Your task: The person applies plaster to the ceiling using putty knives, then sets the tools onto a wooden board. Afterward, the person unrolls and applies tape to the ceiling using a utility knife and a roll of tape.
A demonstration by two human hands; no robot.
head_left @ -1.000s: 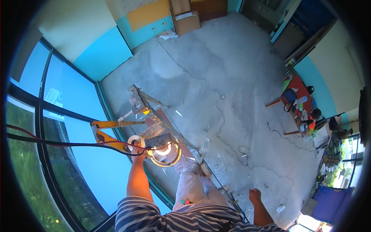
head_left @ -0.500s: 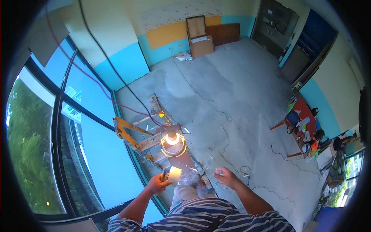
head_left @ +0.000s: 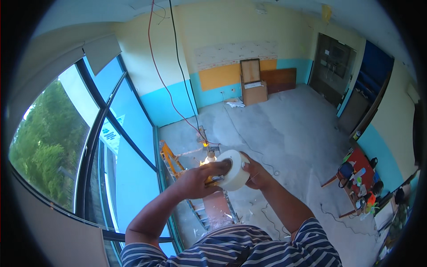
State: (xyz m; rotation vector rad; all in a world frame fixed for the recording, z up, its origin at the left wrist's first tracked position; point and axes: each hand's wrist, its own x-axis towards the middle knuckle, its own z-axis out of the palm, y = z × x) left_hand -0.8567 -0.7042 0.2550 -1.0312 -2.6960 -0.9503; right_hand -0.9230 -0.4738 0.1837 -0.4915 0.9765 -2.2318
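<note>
A wide white roll of tape (head_left: pixel 236 177) is held up in front of me between both hands. My left hand (head_left: pixel 202 179) grips it from the left, fingers reaching into the core. A small object with a yellowish, metallic look (head_left: pixel 214 179) sits under those fingers; its kind is not clear. My right hand (head_left: pixel 255 172) is closed against the roll's right side, thumb and fingers on its edge, and a thin strand-like line shows beside the fingers. Just behind the left hand glows a bulb (head_left: pixel 210 158), partly hidden.
A yellow stepladder (head_left: pixel 170 156) stands below by the windows (head_left: pixel 106 133). Red (head_left: pixel 161 73) and black cables (head_left: pixel 180 62) hang from the ceiling to the lamp. A cluttered red table (head_left: pixel 359 167) is at the right. Boards (head_left: pixel 279 80) lean on the far wall; cords lie across the floor.
My hands were apart and lower, the left with a pale object and a dark one. Now both have risen and come together on the tape roll. The view has tilted up.
</note>
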